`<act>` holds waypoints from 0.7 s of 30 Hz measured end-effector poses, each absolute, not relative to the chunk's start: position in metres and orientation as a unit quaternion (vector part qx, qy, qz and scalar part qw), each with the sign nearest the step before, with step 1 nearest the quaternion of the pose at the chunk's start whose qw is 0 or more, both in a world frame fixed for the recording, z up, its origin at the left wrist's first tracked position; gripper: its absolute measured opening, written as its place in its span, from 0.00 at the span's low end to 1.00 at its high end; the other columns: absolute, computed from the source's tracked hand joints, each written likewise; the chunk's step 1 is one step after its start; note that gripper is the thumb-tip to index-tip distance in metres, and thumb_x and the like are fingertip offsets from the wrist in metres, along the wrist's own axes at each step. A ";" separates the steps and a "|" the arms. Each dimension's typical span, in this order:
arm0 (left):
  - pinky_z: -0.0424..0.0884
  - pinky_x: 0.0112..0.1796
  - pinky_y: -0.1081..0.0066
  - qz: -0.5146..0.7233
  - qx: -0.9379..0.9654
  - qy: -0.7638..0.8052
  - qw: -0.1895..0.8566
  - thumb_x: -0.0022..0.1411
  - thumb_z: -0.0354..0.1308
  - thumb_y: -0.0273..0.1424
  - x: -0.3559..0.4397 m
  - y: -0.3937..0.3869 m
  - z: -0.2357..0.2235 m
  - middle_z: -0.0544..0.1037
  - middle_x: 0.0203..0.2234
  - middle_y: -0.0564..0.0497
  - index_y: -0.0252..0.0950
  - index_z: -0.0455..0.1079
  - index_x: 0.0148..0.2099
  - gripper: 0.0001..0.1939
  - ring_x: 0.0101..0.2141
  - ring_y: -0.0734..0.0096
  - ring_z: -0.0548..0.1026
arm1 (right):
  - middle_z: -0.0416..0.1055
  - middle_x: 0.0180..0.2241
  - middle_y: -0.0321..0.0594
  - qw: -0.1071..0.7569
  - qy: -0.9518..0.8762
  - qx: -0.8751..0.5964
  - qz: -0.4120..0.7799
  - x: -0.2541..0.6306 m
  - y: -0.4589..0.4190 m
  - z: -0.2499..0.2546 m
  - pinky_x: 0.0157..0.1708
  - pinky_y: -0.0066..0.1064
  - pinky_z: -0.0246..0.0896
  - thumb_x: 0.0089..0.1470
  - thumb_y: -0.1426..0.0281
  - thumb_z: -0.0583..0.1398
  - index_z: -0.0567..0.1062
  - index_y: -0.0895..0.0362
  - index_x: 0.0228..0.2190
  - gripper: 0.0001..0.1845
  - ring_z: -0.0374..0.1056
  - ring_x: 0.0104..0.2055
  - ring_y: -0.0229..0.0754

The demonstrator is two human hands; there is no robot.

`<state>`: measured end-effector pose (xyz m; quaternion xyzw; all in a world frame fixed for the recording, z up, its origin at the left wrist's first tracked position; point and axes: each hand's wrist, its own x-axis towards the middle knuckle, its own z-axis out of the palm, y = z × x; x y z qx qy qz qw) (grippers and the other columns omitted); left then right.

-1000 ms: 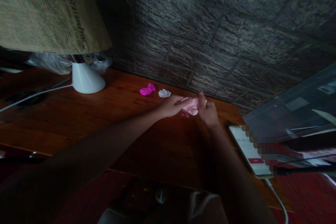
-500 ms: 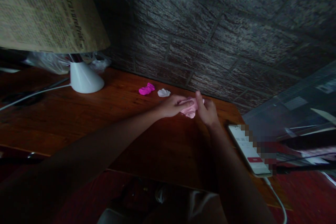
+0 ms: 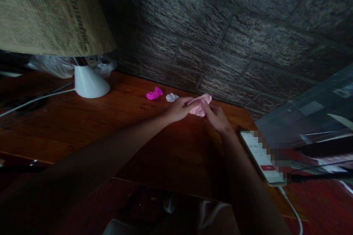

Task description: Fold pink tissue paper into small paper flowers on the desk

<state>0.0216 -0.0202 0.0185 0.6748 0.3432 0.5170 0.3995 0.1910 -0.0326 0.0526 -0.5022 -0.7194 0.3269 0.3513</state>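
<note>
Wall (image 3: 220,36) backed the table (image 3: 127,106), over which L hand (image 3: 178,111) and R hand (image 3: 217,118) both gripped the pale pink piece (image 3: 197,110), thumbs on top, prob. so neither side flopped; magenta lump (image 3: 154,94) (the brighter one) and white lump (image 3: 171,97) sat nr the wall, prob. for elbow rm.

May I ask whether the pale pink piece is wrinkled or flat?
Wrinkled, not flat: the pale pink piece shows creases and an uneven edge between left hand and right hand; covered parts I cannot judge.
</note>
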 end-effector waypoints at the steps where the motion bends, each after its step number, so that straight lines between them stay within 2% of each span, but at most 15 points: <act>1: 0.55 0.27 0.70 0.530 0.662 0.344 0.404 0.64 0.54 0.48 0.022 -0.019 0.018 0.64 0.21 0.55 0.36 0.66 0.27 0.21 0.24 0.75 0.60 | 0.73 0.24 0.40 0.335 -0.721 -0.490 0.358 0.190 -0.033 0.052 0.25 0.29 0.60 0.53 0.37 0.57 0.77 0.58 0.27 0.35 0.66 0.25 0.38; 5: 0.57 0.27 0.70 0.543 0.630 0.345 0.435 0.63 0.55 0.49 0.022 -0.017 0.018 0.67 0.21 0.54 0.37 0.67 0.27 0.22 0.24 0.74 0.63 | 0.78 0.30 0.43 0.325 -0.714 -0.468 0.408 0.187 -0.033 0.051 0.26 0.28 0.66 0.50 0.40 0.62 0.78 0.59 0.33 0.33 0.70 0.26 0.37; 9: 0.58 0.27 0.70 0.553 0.619 0.354 0.430 0.63 0.56 0.48 0.022 -0.018 0.018 0.68 0.21 0.53 0.36 0.68 0.27 0.21 0.24 0.74 0.64 | 0.79 0.29 0.44 0.318 -0.723 -0.457 0.409 0.188 -0.031 0.051 0.27 0.30 0.68 0.53 0.39 0.60 0.77 0.59 0.32 0.33 0.70 0.24 0.36; 13: 0.60 0.27 0.72 0.568 0.608 0.360 0.421 0.61 0.61 0.44 0.021 -0.020 0.021 0.71 0.22 0.53 0.35 0.72 0.29 0.17 0.25 0.75 0.66 | 0.79 0.27 0.44 0.307 -0.728 -0.428 0.439 0.188 -0.031 0.052 0.27 0.30 0.68 0.52 0.38 0.60 0.76 0.59 0.30 0.34 0.72 0.24 0.37; 19: 0.67 0.30 0.70 0.526 0.503 0.337 0.598 0.58 0.65 0.44 0.020 -0.020 0.027 0.77 0.24 0.50 0.33 0.76 0.31 0.17 0.25 0.74 0.73 | 0.80 0.27 0.45 0.352 -0.719 -0.416 0.432 0.184 -0.033 0.052 0.26 0.29 0.66 0.52 0.36 0.57 0.77 0.59 0.29 0.36 0.72 0.23 0.37; 21: 0.69 0.32 0.70 0.528 0.473 0.331 0.622 0.56 0.67 0.42 0.020 -0.019 0.025 0.78 0.25 0.49 0.32 0.76 0.32 0.16 0.26 0.74 0.74 | 0.80 0.28 0.46 0.351 -0.710 -0.430 0.434 0.184 -0.032 0.052 0.26 0.29 0.66 0.51 0.35 0.56 0.78 0.59 0.29 0.38 0.73 0.25 0.38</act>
